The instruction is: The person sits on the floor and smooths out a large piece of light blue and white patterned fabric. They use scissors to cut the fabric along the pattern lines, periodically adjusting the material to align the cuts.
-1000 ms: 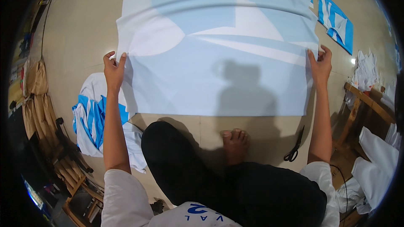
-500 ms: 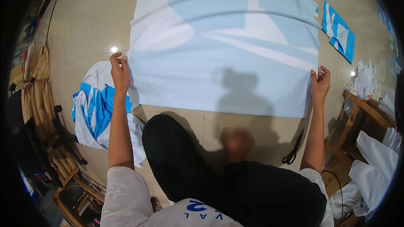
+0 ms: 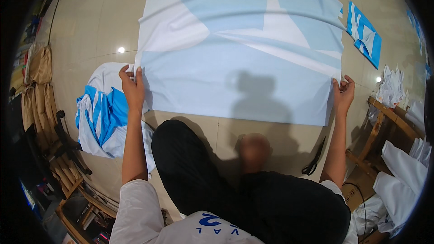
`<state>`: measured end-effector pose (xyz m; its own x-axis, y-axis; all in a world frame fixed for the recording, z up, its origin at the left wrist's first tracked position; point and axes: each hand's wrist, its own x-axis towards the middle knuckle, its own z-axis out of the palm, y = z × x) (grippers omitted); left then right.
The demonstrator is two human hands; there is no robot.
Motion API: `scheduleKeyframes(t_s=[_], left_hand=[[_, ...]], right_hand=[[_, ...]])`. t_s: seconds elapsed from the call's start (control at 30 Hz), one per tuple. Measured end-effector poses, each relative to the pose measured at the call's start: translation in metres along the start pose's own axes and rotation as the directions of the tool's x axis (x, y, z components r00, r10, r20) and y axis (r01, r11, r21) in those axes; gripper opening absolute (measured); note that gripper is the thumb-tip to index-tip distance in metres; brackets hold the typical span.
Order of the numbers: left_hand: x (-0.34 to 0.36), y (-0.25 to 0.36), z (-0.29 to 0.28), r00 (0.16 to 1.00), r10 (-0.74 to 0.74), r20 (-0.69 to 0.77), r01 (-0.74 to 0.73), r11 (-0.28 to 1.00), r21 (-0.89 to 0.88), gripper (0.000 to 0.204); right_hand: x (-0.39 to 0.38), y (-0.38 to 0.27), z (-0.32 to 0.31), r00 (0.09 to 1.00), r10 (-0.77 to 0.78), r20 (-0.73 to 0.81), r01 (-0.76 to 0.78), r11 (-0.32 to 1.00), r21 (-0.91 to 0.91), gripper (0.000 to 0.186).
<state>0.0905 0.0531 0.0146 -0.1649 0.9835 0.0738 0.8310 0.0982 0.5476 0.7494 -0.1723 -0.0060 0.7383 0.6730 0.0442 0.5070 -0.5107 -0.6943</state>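
Note:
A wide sheet of fabric (image 3: 194, 81), pale blue and white, lies over the tiled floor in front of my crossed legs, with soft ripples across its far half. My left hand (image 3: 133, 86) pinches its left edge between thumb and fingers. On the opposite edge, my right hand (image 3: 342, 94) has a similar pinch, its other fingers curled loosely. Beside my left forearm is a crumpled heap of bright blue and white cloth (image 3: 106, 113), partly covered by that arm. Black-handled scissors (image 3: 311, 166) rest on the floor inside my right forearm.
A folded blue and white cloth piece (image 3: 364, 36) lies beyond the sheet's right edge. On the right stand a wooden frame (image 3: 373, 135) and white cloth pieces (image 3: 398, 167). Brown wrapped bundles (image 3: 38, 108) and a wooden stool-like frame (image 3: 74, 208) line the left side.
My left hand has come nearer to me and slightly right along the sheet's left edge. My right hand has shifted slightly nearer. Both keep their pinch on the fabric.

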Motion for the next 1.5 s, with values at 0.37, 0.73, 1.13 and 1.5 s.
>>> scheduleKeyframes(t_s=[0.37,0.73,1.13,1.5], left_hand=[[-0.031,-0.032,-0.021,0.999,-0.052,0.000,0.052,0.996,-0.070,0.037],[-0.040,-0.033,-0.023,1.000,0.004,0.009,-0.004,0.999,0.036,0.034],[-0.087,-0.053,-0.040,0.992,-0.079,0.097,0.056,0.973,0.222,0.058],[-0.086,-0.039,-0.067,0.718,-0.496,0.487,0.694,0.470,-0.545,0.026]], right_hand=[[-0.055,0.006,-0.012,1.000,0.020,-0.008,-0.021,0.989,-0.149,0.044],[-0.059,0.016,-0.014,1.000,-0.022,-0.020,0.019,0.989,-0.149,0.039],[-0.119,-0.010,-0.047,0.919,0.361,0.161,-0.291,0.894,-0.342,0.045],[-0.128,-0.014,-0.075,0.663,0.566,0.489,-0.705,0.692,0.155,0.024]])
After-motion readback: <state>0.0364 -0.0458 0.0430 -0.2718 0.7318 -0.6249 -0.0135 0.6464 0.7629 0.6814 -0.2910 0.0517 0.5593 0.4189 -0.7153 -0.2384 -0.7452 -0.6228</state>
